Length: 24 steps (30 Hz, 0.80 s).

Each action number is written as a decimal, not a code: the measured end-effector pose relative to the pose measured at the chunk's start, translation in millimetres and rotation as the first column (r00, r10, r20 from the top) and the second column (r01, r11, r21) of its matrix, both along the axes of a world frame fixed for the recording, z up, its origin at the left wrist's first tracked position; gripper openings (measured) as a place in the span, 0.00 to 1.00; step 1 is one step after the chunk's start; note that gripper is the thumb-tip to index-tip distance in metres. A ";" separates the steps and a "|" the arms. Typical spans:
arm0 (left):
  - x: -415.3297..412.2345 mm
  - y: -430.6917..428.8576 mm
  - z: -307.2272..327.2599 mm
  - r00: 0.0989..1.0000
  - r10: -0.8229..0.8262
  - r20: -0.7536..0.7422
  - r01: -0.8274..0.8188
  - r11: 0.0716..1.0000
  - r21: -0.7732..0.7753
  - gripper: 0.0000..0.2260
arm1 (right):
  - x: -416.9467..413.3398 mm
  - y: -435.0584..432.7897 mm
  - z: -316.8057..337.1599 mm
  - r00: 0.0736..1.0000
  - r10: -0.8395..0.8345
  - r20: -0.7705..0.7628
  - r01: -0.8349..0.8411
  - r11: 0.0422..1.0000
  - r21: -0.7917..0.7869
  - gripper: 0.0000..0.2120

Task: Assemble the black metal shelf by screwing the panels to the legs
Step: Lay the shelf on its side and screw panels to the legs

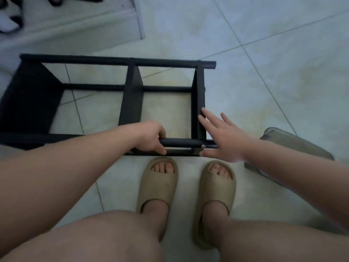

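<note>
Head view: I see the black metal shelf [132,87] lying on its side on the tiled floor [264,53], filling the picture from the centre out to 9 o'clock. Three flat panels stand on edge between round tube legs: the left panel [32,99] at 9 o'clock, the middle panel [132,95] near the centre, and the right panel [198,95] just toward 1 o'clock of the centre. The far leg [113,61] runs across at 11 to 12 o'clock; the near leg [179,142] runs across just below the centre.

The left hand [151,138] is wrapped round the near leg, fingers curled over the tube between the middle and right panels. The right hand [224,137], at 3 o'clock of the left one, is spread wide with straight fingers; its fingertips [203,112] touch the outer face of the right panel, and its thumb lies just beside a small silvery fastener [203,146] at the joint of that panel and the near leg. I cannot tell whether the thumb touches it.

At 6 o'clock two feet in beige slippers [158,186] stand just beside the shelf. A grey plastic lid [294,146] lies at 3 o'clock, partly under the right forearm. A white ledge [85,21] sits at 11 o'clock.
</note>
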<state>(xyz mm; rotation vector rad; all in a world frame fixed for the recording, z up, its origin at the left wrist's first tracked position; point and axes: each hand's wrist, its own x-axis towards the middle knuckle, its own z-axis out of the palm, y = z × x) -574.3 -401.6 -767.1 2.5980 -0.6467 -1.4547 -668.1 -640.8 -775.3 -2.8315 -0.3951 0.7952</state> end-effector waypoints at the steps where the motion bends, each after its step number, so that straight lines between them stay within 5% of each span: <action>1: 1.2 0.0 9.8 0.998 0.037 0.047 -0.035 0.999 -0.041 0.13 | -1.7 2.6 10.0 1.000 -0.016 -0.005 0.016 1.000 0.002 0.50; 5: 14.1 -5.6 62.6 0.965 0.121 0.233 -0.070 0.974 -0.218 0.14 | 2.2 4.6 60.0 0.995 -0.085 0.053 0.084 0.996 0.020 0.48; 9: 21.7 -9.6 110.8 0.926 0.106 0.363 -0.022 0.974 -0.227 0.11 | 7.7 -0.6 110.7 0.991 -0.098 0.091 0.096 0.995 0.020 0.46; 16: 6.9 -9.7 143.2 0.906 0.077 0.415 -0.013 0.988 -0.154 0.14 | 16.0 15.4 154.1 0.986 -0.159 -0.048 0.154 0.984 -0.093 0.45; 24: 22.7 -9.2 120.1 0.835 0.321 0.447 -0.263 0.946 -0.188 0.07 | 58.2 46.4 135.8 0.958 -0.287 0.003 0.287 0.956 -0.066 0.37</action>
